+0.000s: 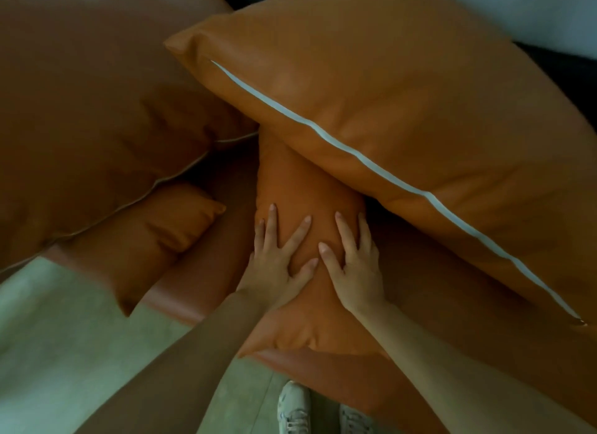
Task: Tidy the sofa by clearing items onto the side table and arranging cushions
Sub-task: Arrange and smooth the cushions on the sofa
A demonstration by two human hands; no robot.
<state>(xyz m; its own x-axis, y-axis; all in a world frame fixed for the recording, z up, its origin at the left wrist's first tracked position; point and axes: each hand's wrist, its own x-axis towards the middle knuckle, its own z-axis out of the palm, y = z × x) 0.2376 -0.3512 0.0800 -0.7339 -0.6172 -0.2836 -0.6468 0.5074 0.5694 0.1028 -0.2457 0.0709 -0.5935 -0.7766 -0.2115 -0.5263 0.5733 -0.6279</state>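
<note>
Both hands lie flat, fingers spread, on the small cushion [310, 239] at the centre of the frame. The left hand [277, 265] and the right hand [355, 272] sit side by side on its middle, neither nearer than the other. The cushion's long axis runs from the lower centre up toward the upper centre, straight away from the person. Its far end is tucked under the large cushion [403, 104] at upper right. A second large cushion [97, 110] fills the upper left, with another small cushion [161, 233] beneath it. Judgement: smoothing or sliding it along that axis comes next.
</note>
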